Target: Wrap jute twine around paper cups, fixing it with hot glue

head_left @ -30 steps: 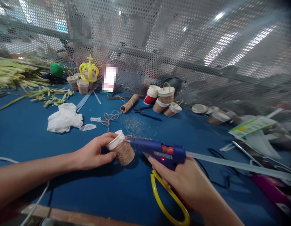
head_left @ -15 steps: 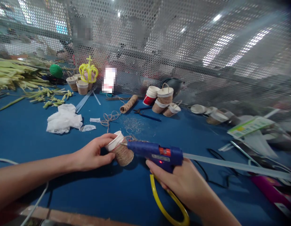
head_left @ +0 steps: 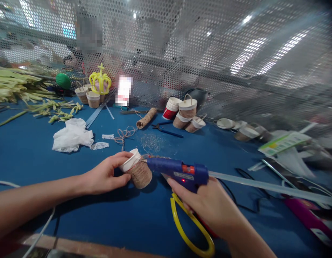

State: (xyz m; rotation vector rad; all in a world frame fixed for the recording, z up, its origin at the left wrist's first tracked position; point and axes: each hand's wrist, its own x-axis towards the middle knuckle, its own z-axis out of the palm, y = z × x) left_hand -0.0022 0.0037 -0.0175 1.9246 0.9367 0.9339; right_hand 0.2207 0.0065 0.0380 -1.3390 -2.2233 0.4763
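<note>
While my left hand (head_left: 109,175) is curled partway closed, thumb and fingers gripping the twine-wrapped cup (head_left: 141,175) near its white rim, my right hand (head_left: 209,202) is wrapped around the handle of a blue glue gun (head_left: 168,168). The cup is tilted low over the blue table (head_left: 109,222) in front of me, its mouth turned up and to the left. The gun's metal tip is at the twine just below the rim; I can't tell whether they touch. A red light glows on the gun, and a long clear glue stick (head_left: 246,182) runs out of its back. Below my right hand is a yellow loop handle (head_left: 175,219), though I can't tell whether I hold it. Beyond the cup lie a roll of twine (head_left: 146,119), dark-handled pliers (head_left: 171,134) and 1 crumpled white cloth (head_left: 71,137).
</note>
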